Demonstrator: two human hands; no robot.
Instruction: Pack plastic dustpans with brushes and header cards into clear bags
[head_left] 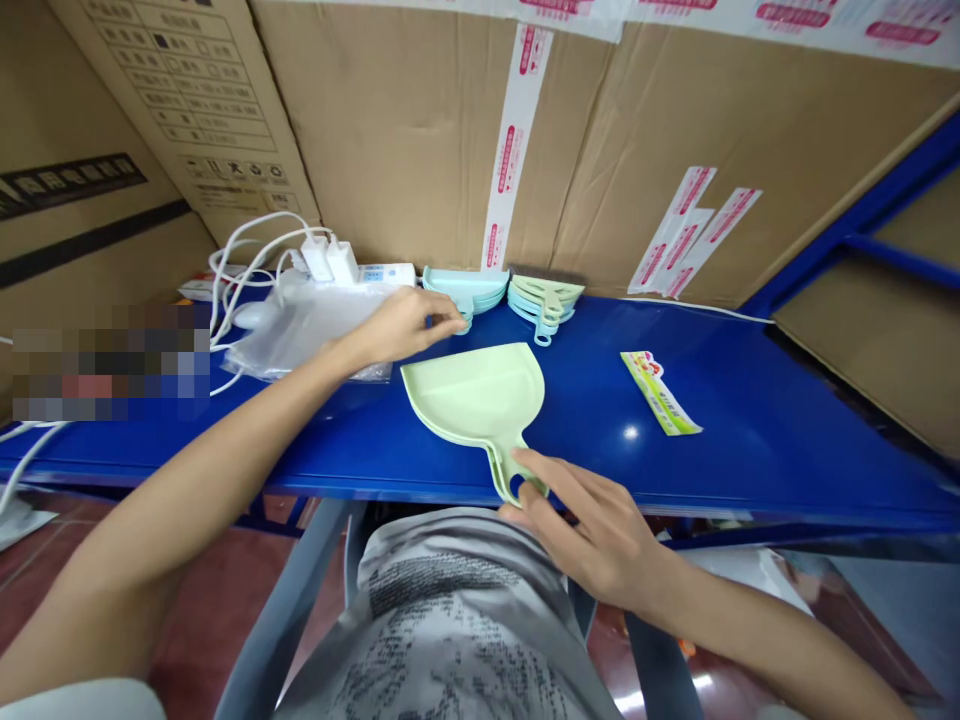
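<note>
Right hand point(600, 540): fingers pinched on the handle of the green dustpans point(480, 395) stacked at the surface point(675, 460) front edge. Left hand point(401, 325): fingers curled together, touching the blue dustpans point(466, 290) at the back.

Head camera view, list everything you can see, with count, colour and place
green dustpans: stack of at least two, pale green, table centre, handles toward the person
blue dustpans: small stack, light blue, table back
mixed dustpans: small stack, green on blue, right of the blue stack
label card: one, green and yellow, table right
plastic bags: pile, clear, table left
chargers: two, white, on a power strip behind the bags
table: one, blue
cardboard boxes: several, brown, behind
left hand: reaching toward the blue stack
right hand: fingers on the green handle
</note>
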